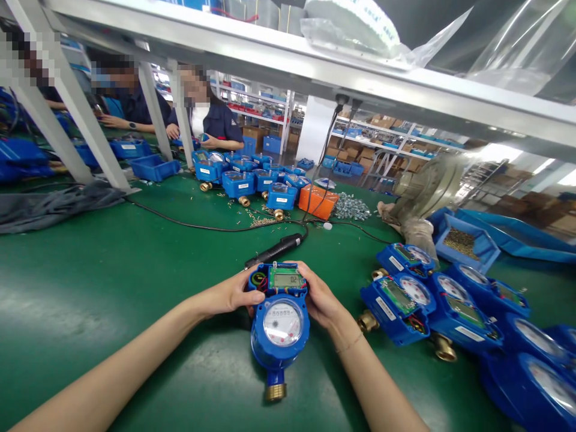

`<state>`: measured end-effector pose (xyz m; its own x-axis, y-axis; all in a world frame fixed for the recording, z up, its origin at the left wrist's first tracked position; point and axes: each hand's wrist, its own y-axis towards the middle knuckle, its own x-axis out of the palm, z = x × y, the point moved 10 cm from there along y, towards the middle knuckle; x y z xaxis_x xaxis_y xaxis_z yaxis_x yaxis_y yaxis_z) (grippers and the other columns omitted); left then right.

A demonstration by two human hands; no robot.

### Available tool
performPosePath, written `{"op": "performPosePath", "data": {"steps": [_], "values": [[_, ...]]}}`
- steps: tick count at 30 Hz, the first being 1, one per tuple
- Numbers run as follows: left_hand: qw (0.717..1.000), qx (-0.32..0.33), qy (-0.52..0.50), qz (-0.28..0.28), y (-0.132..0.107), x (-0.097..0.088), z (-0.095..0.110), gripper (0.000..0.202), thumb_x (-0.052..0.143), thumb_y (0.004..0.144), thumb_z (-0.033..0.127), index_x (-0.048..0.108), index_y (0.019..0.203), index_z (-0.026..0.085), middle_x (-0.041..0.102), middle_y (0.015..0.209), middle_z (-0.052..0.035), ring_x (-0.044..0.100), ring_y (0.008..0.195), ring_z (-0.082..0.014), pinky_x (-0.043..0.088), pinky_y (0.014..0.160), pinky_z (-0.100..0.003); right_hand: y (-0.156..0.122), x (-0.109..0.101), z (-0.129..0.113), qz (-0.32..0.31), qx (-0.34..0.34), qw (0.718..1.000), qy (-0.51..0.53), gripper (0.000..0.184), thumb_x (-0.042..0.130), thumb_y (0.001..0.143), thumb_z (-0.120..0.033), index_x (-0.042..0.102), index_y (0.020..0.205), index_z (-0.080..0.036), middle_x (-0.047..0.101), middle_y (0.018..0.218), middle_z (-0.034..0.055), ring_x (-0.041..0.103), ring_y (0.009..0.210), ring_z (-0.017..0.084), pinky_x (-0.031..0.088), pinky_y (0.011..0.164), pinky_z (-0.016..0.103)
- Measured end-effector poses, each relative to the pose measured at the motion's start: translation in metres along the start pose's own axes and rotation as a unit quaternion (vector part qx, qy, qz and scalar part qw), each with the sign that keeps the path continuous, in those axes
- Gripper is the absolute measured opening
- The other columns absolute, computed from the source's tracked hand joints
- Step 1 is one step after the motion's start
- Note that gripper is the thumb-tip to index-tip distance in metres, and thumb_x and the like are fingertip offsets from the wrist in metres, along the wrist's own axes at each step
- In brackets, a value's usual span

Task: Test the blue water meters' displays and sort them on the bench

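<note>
One blue water meter (279, 327) lies flat on the green bench top (112, 282) directly in front of the person, its brass threaded end pointing toward the camera and its round dial facing up. Its upper compartment has no cover: a green circuit board with a small lit display (287, 279) and a coil of coloured wiring at the left corner are exposed. Both hands are closed on that upper section; the left hand (234, 294) grips the left corner with the thumb resting beside the wiring, and the right hand (318, 297) wraps the right edge, fingers curled over the top. Neither hand holds a tool. A black electric screwdriver (275, 249) lies on the bench just beyond the meter, apart from both hands, its cable running off toward an orange box (318, 202). To the right, several more blue meters (432, 303) lie in a row, those nearest also with boards exposed, and a blue tray of small brass-coloured parts (463, 243) sits behind them. Judged from this, the electronics are seated in the unit in hand and the display is live, but closing and fastening the compartment appear outstanding; whether any screws are already in cannot be told. Across the bench, two other people sit behind another group of blue meters (252, 177).
</note>
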<state>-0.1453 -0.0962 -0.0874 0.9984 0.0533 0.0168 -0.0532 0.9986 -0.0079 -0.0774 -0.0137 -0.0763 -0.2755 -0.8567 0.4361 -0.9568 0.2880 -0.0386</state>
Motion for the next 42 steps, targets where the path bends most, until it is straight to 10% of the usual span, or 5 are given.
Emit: {"op": "performPosePath", "data": {"steps": [42], "values": [[1.0,0.013,-0.012,-0.015,0.0007,0.0022,-0.0022,0.075,0.068,0.079,0.049,0.032,0.136,0.017,0.061,0.101,-0.0099,0.058,0.073,-0.0199,0.049,0.062,-0.031,0.0006,-0.0008,-0.0014,-0.003,-0.014,1.0,-0.009,0.029,0.045,0.092,-0.038,0.057,0.11,-0.017,0.063,0.102,0.0066,0.059,0.093,0.021,0.045,0.089,0.035]]}}
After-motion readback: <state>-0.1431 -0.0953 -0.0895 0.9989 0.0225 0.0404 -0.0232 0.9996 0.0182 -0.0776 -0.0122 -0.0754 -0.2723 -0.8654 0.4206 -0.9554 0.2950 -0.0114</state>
